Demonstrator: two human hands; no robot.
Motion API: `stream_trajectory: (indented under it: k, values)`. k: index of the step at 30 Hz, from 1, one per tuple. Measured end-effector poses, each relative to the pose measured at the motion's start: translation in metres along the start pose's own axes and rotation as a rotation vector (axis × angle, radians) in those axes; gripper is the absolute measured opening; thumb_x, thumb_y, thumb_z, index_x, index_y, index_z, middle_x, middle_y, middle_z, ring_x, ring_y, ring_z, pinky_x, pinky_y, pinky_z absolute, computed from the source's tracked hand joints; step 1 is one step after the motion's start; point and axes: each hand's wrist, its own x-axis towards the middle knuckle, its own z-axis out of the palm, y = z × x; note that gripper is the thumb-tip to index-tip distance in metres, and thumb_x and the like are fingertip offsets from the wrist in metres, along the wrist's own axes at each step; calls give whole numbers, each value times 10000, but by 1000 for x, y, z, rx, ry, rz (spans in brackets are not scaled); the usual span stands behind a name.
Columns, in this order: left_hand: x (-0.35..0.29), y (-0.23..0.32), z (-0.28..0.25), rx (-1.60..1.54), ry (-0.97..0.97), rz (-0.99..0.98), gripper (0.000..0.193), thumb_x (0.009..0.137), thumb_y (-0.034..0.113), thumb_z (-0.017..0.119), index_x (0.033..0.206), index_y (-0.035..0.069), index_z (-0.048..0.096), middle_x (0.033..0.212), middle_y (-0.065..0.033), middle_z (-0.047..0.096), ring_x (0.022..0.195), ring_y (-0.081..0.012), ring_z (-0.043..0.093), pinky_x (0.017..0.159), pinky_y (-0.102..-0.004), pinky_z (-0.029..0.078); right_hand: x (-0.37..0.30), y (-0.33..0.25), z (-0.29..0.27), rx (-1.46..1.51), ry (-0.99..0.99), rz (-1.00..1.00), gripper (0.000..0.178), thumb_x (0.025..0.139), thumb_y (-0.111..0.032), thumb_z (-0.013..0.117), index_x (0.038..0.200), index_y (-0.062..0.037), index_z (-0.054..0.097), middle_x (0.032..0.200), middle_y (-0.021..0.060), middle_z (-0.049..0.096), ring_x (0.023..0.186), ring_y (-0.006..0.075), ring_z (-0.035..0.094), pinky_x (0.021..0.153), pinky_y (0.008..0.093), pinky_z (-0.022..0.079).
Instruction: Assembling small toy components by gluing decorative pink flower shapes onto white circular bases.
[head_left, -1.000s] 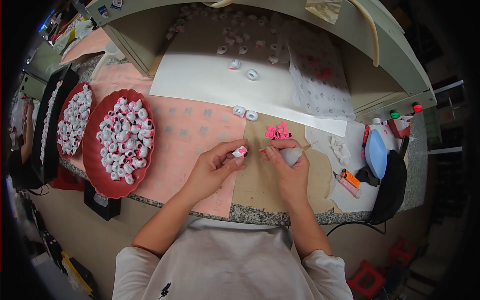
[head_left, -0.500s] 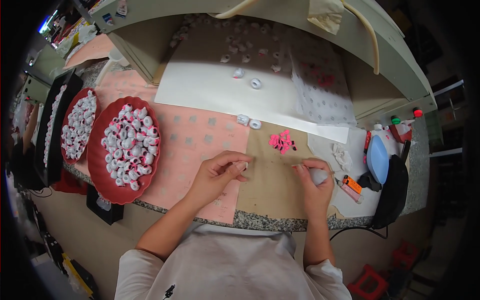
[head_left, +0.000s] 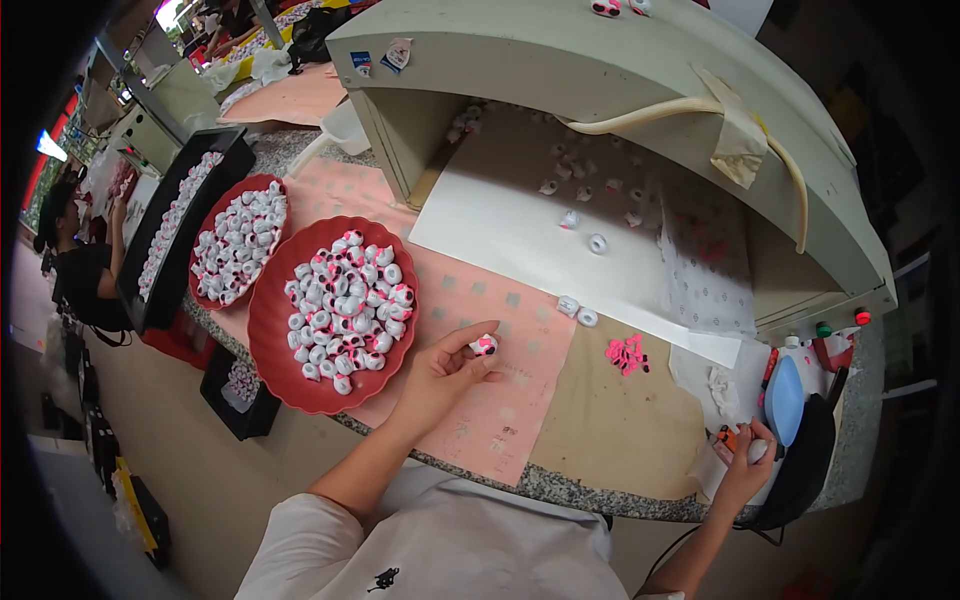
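Pinched between the thumb and fingers of my left hand [head_left: 445,375] is a small white bead-like piece [head_left: 484,345] with pink and black on it. That hand hovers over the pink sheet [head_left: 480,430], just right of a red scalloped dish [head_left: 262,330] heaped with similar pieces. On the right, my right hand [head_left: 742,478] is closed round a small whitish bottle [head_left: 758,451], only partly visible. It is beside an orange lighter [head_left: 728,437]. Between the hands, a small pile of pink bits [head_left: 627,355] lies on brown paper [head_left: 620,430]. Two white pieces [head_left: 577,310] sit just beyond.
A second red dish [head_left: 238,240] and a black tray [head_left: 235,155], both full of white pieces, stand at the left. An arched grey cabinet [head_left: 600,60] spans the back, with loose pieces inside. A blue oval bowl [head_left: 785,400] is at the right. Another person [head_left: 85,265] is far left.
The view has turned left. My hands have moved apart: the left, holding the piece, is nearer the red dish, and the right has gone rightward with the bottle to the lighter.
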Motion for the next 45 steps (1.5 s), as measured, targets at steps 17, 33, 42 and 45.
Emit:
stream_trajectory:
  k: [17,33,42,45]
  values:
    - [-49,80,-34,1331,515,644,340,776,20,654,1108,55,589,1181,-101,550,1048,-199,527,809,-309,445,-18,-20,15,-133,79,-237,227,908,-107,551,1098,15,579,1117,97,545,943,156,553,679,236,494]
    - [-110,28,63,-1107,-923,601,336,716,81,780,1000,-8,626,916,-99,626,815,-186,577,702,-268,466,-105,3,110,-130,-262,-542,184,857,-63,569,1011,33,599,1035,135,573,1009,244,530,922,351,392]
    - [-51,60,49,-884,-1123,270,316,786,14,698,1085,5,597,1021,-121,604,905,-253,560,776,-303,456,-68,24,113,-25,-335,-492,244,856,-96,571,1065,30,576,975,111,571,802,153,548,738,271,448]
    - [-19,42,61,-337,-855,619,208,799,14,644,1002,12,602,1021,-102,597,898,-204,566,762,-317,482,-51,28,106,81,-421,-368,266,866,-100,562,1103,19,549,950,87,572,730,107,531,664,230,442]
